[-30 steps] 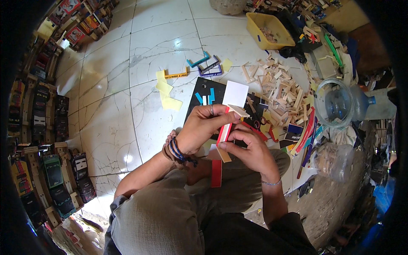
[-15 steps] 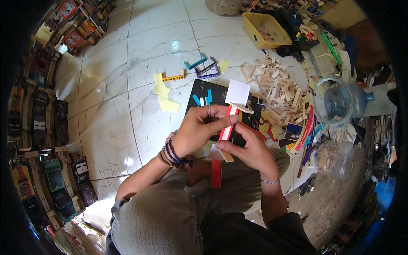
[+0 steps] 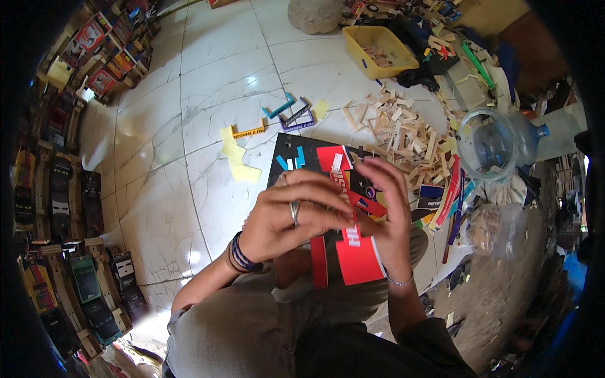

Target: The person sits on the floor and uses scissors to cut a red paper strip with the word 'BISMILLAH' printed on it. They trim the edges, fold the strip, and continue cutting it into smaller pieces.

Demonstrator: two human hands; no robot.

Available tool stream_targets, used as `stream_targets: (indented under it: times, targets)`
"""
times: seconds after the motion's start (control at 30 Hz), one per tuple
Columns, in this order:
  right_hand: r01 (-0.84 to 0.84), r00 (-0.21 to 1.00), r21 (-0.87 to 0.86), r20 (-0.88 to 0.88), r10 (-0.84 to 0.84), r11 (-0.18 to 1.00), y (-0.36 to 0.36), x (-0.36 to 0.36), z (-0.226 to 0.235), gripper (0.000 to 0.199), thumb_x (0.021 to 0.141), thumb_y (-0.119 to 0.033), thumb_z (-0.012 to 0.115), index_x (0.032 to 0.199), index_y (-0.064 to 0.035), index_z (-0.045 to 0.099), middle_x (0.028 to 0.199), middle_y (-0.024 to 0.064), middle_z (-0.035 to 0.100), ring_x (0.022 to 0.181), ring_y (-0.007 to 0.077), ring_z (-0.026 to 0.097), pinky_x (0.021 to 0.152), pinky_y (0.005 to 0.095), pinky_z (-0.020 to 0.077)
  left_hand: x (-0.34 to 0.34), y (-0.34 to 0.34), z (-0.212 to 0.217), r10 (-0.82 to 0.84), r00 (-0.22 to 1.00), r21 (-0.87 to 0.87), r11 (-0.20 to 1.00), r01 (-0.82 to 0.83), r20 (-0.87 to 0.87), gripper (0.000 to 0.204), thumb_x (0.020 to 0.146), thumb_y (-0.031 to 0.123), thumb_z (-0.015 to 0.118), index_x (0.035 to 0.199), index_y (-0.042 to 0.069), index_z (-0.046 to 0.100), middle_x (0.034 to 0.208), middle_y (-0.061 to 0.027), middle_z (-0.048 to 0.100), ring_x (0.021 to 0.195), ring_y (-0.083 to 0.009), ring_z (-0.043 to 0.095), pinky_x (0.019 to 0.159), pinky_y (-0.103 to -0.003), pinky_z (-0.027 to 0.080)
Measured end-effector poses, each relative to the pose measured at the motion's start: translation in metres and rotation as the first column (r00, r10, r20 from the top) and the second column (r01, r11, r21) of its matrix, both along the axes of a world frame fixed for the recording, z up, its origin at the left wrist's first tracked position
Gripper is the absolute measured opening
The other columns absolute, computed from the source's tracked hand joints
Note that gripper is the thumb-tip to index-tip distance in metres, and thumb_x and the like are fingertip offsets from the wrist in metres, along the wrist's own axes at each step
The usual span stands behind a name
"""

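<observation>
Between my hands, a red-faced strip [image 3: 341,184] with white lettering runs upright, with wide red flaps at its upper and lower ends. My left hand [image 3: 293,214] has its bent fingers over the strip's middle, slightly blurred, with the thumb hidden. On the other side, my right hand [image 3: 392,211] is curled round the strip's edge, its upper fingers raised. The lower red flap [image 3: 362,261] hangs over my lap below the right palm. A separate narrow red piece [image 3: 319,263] lies against my trouser leg.
Beyond my hands is a black board [image 3: 282,151] with small blue pieces. Lettered U-shaped frames [image 3: 297,113] and yellow paper scraps [image 3: 236,157] lie on the tiles. A wood-stick pile [image 3: 403,129], yellow basin [image 3: 384,70] and clear water jug [image 3: 495,145] stand right. Toy trucks [image 3: 58,195] line the left.
The strip has been turned, from its white back with wooden ends to its red lettered face. My left fingers have moved over it, and my right fingers have risen. The view has shifted slightly.
</observation>
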State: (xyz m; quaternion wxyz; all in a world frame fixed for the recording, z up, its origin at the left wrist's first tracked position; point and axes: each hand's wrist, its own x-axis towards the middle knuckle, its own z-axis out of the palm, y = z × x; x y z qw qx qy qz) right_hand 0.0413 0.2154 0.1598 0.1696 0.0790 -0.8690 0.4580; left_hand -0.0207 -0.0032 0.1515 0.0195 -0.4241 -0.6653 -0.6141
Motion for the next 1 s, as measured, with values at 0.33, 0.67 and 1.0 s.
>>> stream_targets:
  times: [0.33, 0.67, 1.0]
  targets:
    - [0.160, 0.987, -0.158, 0.016, -0.159, 0.974, 0.006, 0.004, 0.019, 0.029, 0.095, -0.007, 0.070, 0.124, -0.0046, 0.069, 0.126, 0.0126, 0.061, 0.118, 0.0259, 0.060, 0.094, 0.0347, 0.0495, 0.007, 0.002, 0.011, 0.000, 0.924, -0.182, 0.980, -0.076, -0.383, 0.020, 0.079, 0.026, 0.081, 0.098, 0.030, 0.083, 0.111, 0.0129, 0.078, 0.122, -0.0175, 0.066, 0.113, -0.042, 0.039]
    - [-0.032, 0.999, -0.080, -0.040, 0.029, 0.996, 0.011, -0.024, 0.030, 0.015, 0.093, -0.010, 0.075, 0.107, -0.0044, 0.073, 0.133, 0.0147, 0.056, 0.117, 0.0236, 0.061, 0.098, 0.0347, 0.0484, 0.011, 0.003, 0.015, -0.032, 0.911, -0.210, 0.976, -0.061, -0.411, 0.019, 0.080, 0.026, 0.079, 0.098, 0.029, 0.083, 0.111, 0.0131, 0.078, 0.121, -0.0168, 0.067, 0.114, -0.043, 0.035]
    - [0.105, 0.994, -0.577, 0.047, -0.096, 0.810, 0.019, -0.029, 0.018, 0.014, 0.103, -0.010, 0.065, 0.113, -0.0002, 0.067, 0.124, 0.0075, 0.060, 0.109, 0.0091, 0.058, 0.094, 0.0252, 0.0472, 0.008, 0.002, 0.013, -0.071, 0.907, -0.232, 0.972, -0.030, -0.416, 0.019, 0.085, 0.023, 0.076, 0.102, 0.028, 0.082, 0.118, 0.0110, 0.076, 0.129, -0.0163, 0.063, 0.108, -0.044, 0.041]
